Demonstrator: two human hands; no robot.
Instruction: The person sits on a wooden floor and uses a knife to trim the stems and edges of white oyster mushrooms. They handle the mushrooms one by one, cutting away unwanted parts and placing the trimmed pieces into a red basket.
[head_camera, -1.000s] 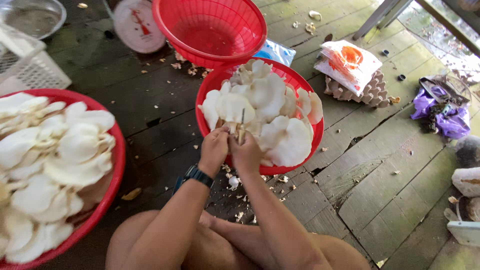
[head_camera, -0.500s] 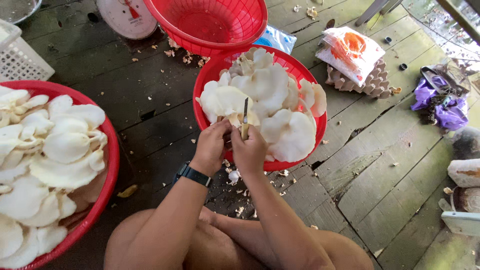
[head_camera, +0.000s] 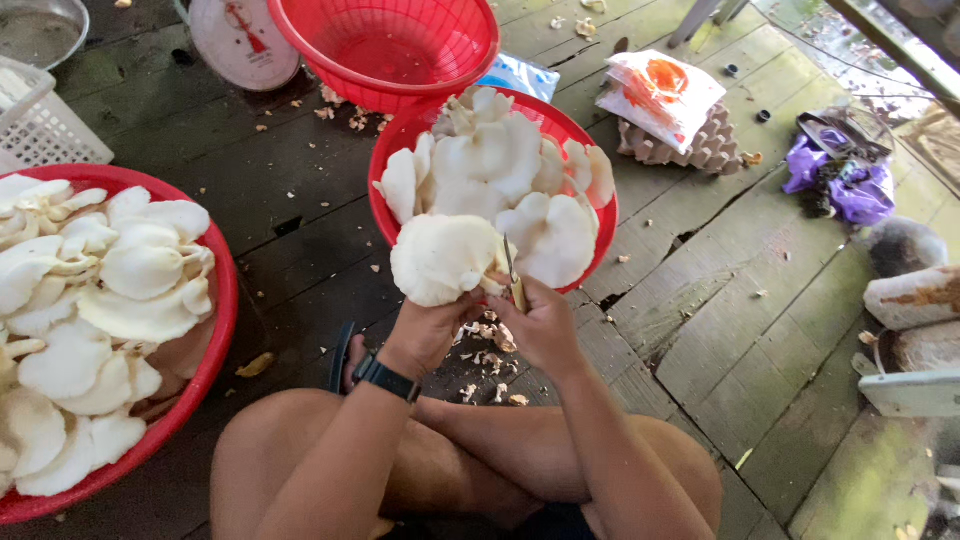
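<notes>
Both bare forearms reach forward over crossed legs, hands close together. The left hand (head_camera: 425, 330), its wrist banded in black, curls its fingers upward in a grip; the right hand (head_camera: 540, 325) is closed, knuckles outward

Bare arms and knees, black wristwatch (head_camera: 386, 378) on the left wrist

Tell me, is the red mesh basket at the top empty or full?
Empty: the red mesh basket shows only its bare bottom, while the red bowl below holds white mushrooms.
</notes>
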